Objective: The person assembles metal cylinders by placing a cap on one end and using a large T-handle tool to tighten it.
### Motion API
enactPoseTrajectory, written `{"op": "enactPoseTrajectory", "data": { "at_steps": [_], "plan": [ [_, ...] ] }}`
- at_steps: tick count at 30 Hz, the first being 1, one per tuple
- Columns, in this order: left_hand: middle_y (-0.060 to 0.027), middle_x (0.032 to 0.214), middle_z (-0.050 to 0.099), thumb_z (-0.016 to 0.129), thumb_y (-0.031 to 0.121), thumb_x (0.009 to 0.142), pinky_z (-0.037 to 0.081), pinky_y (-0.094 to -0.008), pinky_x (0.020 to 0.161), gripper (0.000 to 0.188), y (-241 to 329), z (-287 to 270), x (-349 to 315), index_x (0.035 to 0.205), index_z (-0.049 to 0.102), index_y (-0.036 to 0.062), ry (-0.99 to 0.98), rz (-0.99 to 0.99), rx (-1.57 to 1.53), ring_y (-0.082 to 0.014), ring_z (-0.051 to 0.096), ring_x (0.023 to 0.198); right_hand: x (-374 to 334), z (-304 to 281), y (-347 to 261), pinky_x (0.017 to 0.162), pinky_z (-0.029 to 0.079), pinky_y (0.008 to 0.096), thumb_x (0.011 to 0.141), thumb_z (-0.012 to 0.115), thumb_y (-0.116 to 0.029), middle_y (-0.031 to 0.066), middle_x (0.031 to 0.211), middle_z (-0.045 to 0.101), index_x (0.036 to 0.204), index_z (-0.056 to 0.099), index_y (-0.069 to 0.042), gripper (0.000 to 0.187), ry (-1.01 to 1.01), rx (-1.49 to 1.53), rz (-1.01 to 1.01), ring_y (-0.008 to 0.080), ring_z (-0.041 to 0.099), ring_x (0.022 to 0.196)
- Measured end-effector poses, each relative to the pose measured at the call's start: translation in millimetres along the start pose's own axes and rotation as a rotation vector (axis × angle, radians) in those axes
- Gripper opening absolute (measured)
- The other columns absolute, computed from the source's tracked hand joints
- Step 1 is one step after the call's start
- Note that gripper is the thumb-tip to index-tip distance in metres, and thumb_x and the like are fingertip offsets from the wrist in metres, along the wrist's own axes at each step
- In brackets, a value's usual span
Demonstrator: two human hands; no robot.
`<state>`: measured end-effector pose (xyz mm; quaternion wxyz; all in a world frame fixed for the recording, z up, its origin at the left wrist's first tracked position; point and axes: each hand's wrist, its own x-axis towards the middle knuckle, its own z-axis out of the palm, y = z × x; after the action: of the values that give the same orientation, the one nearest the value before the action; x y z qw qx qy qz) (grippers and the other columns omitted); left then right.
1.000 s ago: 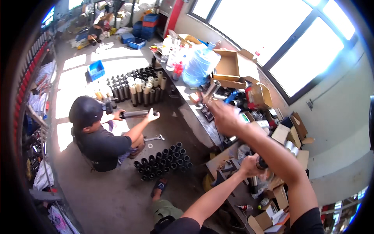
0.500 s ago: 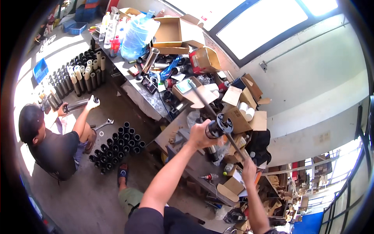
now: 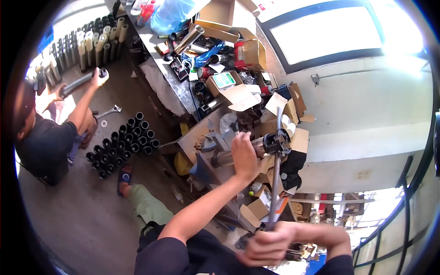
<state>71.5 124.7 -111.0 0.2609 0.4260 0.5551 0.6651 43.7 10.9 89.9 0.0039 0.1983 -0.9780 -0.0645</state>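
Note:
A shiny metal cylinder (image 3: 222, 159) lies across the bench near its vise, with a slotted black round end piece (image 3: 277, 141) facing right. My left hand (image 3: 246, 156) rests across the cylinder just behind that end piece, fingers bent over the tube. A long dark metal bar (image 3: 275, 188) runs past the face of the end piece, and its far tip sticks up beyond it. Low in the view, close to my body, my right hand (image 3: 270, 243) is closed around the bar's near end. Whether the bar sits in the end piece's slots is hard to make out.
Cartons (image 3: 250, 56), blue cable (image 3: 208, 57) and loose parts crowd the bench. On the floor at left stand many black tubes (image 3: 123, 142) and a wrench (image 3: 110, 111). A co-worker (image 3: 50, 133) crouches there, holding a tube (image 3: 77, 85). A wall with a window is at right.
My right hand has swung the bar's near end down toward my body, so the bar now stands nearly upright in view. My left hand has shifted from the black end piece back onto the tube.

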Motion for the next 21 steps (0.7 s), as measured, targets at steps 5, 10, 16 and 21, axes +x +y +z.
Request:
{"op": "enactPoseTrajectory", "data": {
  "at_steps": [5, 10, 16, 21],
  "plan": [
    [-0.0174, 0.125, 0.049, 0.076, 0.024, 0.077, 0.038, -0.0475, 0.1, 0.069, 42.4, -20.7, -66.5, 0.132, 0.043, -0.0006, -0.132, 0.004, -0.589, -0.0317, 0.048, 0.116, 92.4, 123.0, 109.5, 0.061, 0.045, 0.0328, 0.075, 0.064, -0.019, 0.0007, 0.066, 0.057, 0.091, 0.065, -0.002, 0.023, -0.3, 0.514, 0.375, 0.018, 0.061, 0.069],
    [-0.015, 0.108, 0.057, 0.064, 0.026, 0.09, 0.043, -0.0395, 0.092, 0.043, 87.6, 75.3, -35.8, 0.12, 0.051, -0.0026, -1.048, -0.419, -1.36, -0.0253, 0.054, 0.102, 100.9, 174.6, 211.2, 0.053, 0.05, 0.0463, 0.068, 0.069, -0.018, 0.0067, 0.058, 0.06, 0.088, 0.067, -0.011, 0.021, -0.564, 0.618, 0.675, 0.0312, 0.066, 0.059],
    [-0.0018, 0.051, 0.043, 0.055, 0.024, 0.1, 0.044, -0.0345, 0.057, 0.041, 129.6, 46.0, -50.2, 0.063, 0.049, 0.0071, -1.008, -1.419, -1.759, -0.0168, 0.051, 0.053, -18.3, 199.0, 370.3, 0.049, 0.044, 0.0256, 0.089, 0.064, -0.013, 0.0019, 0.07, 0.069, 0.108, 0.079, -0.018, 0.025, -0.4, 0.44, 1.453, 0.0059, 0.053, 0.054],
    [-0.0008, 0.065, 0.047, 0.055, 0.043, 0.102, 0.034, -0.0289, 0.039, 0.045, 46.4, -128.3, 10.6, 0.081, 0.051, 0.0039, -1.603, -1.573, -1.385, -0.01, 0.041, 0.044, -335.0, 93.8, 320.3, 0.045, 0.035, 0.0277, 0.086, 0.064, -0.018, 0.001, 0.055, 0.053, 0.094, 0.075, -0.001, 0.022, 0.327, 0.264, 2.167, 0.0108, 0.044, 0.043]
  ]
}}
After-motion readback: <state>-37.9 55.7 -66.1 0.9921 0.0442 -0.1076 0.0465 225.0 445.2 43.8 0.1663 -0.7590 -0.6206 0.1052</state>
